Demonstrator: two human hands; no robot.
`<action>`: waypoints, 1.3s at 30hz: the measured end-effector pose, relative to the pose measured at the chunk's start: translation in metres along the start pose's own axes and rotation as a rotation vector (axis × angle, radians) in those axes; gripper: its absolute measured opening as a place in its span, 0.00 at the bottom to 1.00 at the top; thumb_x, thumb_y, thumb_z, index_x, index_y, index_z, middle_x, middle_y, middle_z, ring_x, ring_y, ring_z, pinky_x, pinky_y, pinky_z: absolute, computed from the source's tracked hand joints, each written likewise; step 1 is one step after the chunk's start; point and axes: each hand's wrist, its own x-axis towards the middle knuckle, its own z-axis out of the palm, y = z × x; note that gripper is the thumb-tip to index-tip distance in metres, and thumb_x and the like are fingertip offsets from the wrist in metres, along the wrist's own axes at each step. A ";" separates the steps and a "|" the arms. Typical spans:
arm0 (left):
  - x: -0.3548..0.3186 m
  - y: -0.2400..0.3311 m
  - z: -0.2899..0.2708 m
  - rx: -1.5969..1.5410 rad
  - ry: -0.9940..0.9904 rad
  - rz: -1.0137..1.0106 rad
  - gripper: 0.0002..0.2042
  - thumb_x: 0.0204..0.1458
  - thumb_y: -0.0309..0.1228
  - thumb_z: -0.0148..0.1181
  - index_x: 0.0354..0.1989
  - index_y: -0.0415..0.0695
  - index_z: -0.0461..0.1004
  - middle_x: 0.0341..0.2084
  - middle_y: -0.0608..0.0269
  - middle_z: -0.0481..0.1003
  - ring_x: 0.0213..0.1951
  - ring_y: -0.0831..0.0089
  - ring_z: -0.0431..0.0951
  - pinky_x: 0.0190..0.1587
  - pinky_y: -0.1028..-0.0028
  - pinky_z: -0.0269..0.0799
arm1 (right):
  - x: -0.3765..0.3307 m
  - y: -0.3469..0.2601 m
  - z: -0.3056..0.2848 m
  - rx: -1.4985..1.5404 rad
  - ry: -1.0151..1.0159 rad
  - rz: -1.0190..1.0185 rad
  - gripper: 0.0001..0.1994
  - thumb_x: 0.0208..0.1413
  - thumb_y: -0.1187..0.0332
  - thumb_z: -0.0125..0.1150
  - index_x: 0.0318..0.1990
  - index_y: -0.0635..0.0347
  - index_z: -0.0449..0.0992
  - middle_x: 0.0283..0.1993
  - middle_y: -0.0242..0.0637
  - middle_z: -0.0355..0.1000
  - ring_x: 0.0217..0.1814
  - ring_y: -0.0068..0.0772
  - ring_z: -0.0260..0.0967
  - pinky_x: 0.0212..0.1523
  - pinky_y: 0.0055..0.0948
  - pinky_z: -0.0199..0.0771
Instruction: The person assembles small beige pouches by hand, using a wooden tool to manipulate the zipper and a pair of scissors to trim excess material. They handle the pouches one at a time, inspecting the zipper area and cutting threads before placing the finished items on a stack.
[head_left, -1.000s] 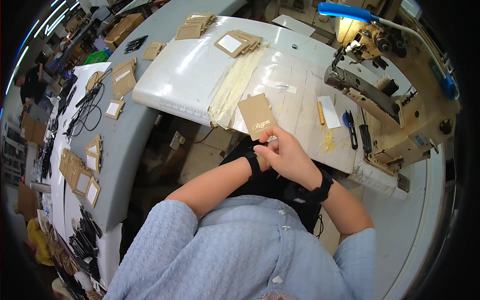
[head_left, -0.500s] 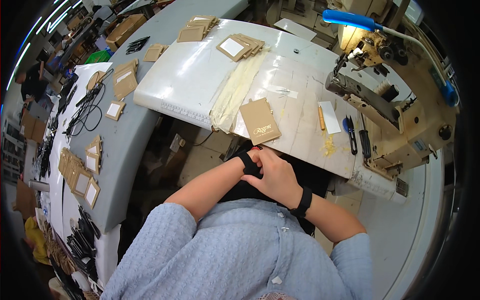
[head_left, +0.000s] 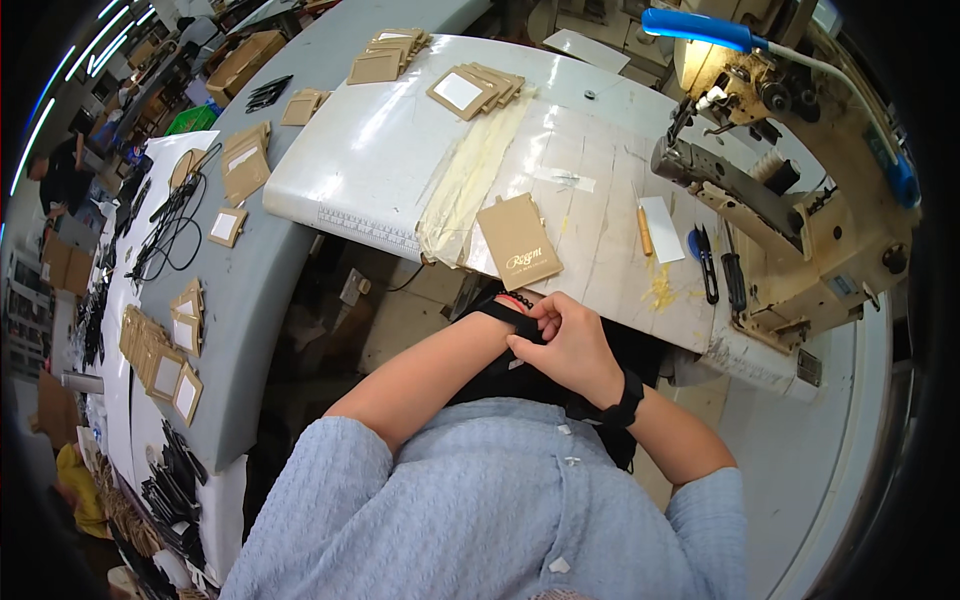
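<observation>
My right hand (head_left: 575, 345) pinches the end of a black wrist strap (head_left: 513, 318) that goes round my left wrist, just off the table's front edge. My left hand (head_left: 531, 296) shows only as a sliver beyond a red and black beaded bracelet (head_left: 517, 298); its fingers are hidden. A black band (head_left: 626, 400) circles my right wrist. Just beyond my hands, a tan card holder (head_left: 518, 240) with gold lettering lies at the edge of the pale work table (head_left: 590, 250).
On the right stands a sewing machine (head_left: 800, 240) under a blue lamp (head_left: 700, 28). Near it lie a wooden-handled awl (head_left: 643, 232), black thread snips (head_left: 707, 265) and a screwdriver (head_left: 734, 280). Tan holders (head_left: 460, 92) are stacked at the back; more lie on the grey side table (head_left: 225, 350).
My right hand has moved slightly right, drawing the strap's end away from my left wrist. More of the beaded bracelet shows now. The holder on the table stays put.
</observation>
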 end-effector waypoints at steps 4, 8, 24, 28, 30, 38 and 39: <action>0.002 0.003 -0.002 -0.094 0.041 -0.013 0.18 0.59 0.35 0.50 0.55 0.39 0.67 0.53 0.50 0.71 0.56 0.56 0.70 0.61 0.60 0.66 | -0.006 0.004 0.007 -0.067 0.041 -0.144 0.20 0.38 0.69 0.75 0.36 0.67 0.72 0.29 0.37 0.69 0.26 0.26 0.66 0.29 0.24 0.71; 0.004 0.005 -0.003 -0.174 0.081 -0.026 0.19 0.59 0.35 0.50 0.56 0.39 0.67 0.53 0.50 0.71 0.56 0.56 0.70 0.61 0.60 0.66 | -0.007 0.010 0.014 -0.111 0.104 -0.244 0.21 0.38 0.71 0.75 0.38 0.66 0.71 0.32 0.38 0.68 0.26 0.27 0.66 0.29 0.25 0.72; 0.012 0.007 -0.004 -0.424 0.182 -0.071 0.19 0.60 0.36 0.49 0.57 0.39 0.66 0.53 0.50 0.71 0.57 0.57 0.69 0.62 0.60 0.65 | -0.011 0.012 0.031 -0.111 0.168 -0.380 0.17 0.43 0.68 0.74 0.36 0.66 0.72 0.28 0.38 0.69 0.24 0.28 0.68 0.26 0.25 0.73; 0.016 0.005 -0.001 -0.512 0.190 -0.086 0.19 0.60 0.36 0.49 0.57 0.39 0.66 0.53 0.50 0.71 0.57 0.57 0.69 0.62 0.60 0.65 | -0.021 0.025 0.032 -0.079 0.122 -0.371 0.15 0.44 0.68 0.73 0.34 0.65 0.72 0.26 0.38 0.70 0.25 0.29 0.70 0.27 0.26 0.73; 0.014 0.008 -0.004 -0.559 0.212 -0.089 0.19 0.60 0.36 0.49 0.57 0.39 0.66 0.53 0.50 0.71 0.57 0.57 0.69 0.62 0.59 0.65 | -0.021 0.029 0.021 0.007 0.105 -0.273 0.10 0.49 0.70 0.69 0.31 0.64 0.73 0.26 0.39 0.72 0.26 0.31 0.72 0.27 0.27 0.73; 0.015 -0.009 -0.014 -0.904 0.100 -0.110 0.20 0.62 0.38 0.49 0.58 0.40 0.64 0.54 0.50 0.70 0.58 0.58 0.69 0.62 0.59 0.65 | -0.015 0.054 0.014 -0.083 0.135 -0.418 0.08 0.49 0.68 0.67 0.29 0.62 0.74 0.27 0.41 0.74 0.28 0.42 0.73 0.32 0.35 0.72; 0.018 -0.017 -0.022 -0.983 -0.018 -0.140 0.21 0.62 0.39 0.48 0.59 0.40 0.63 0.54 0.50 0.70 0.58 0.59 0.69 0.62 0.59 0.65 | -0.014 0.055 0.013 -0.033 0.099 -0.372 0.09 0.50 0.66 0.66 0.29 0.62 0.74 0.27 0.41 0.74 0.29 0.43 0.73 0.32 0.36 0.72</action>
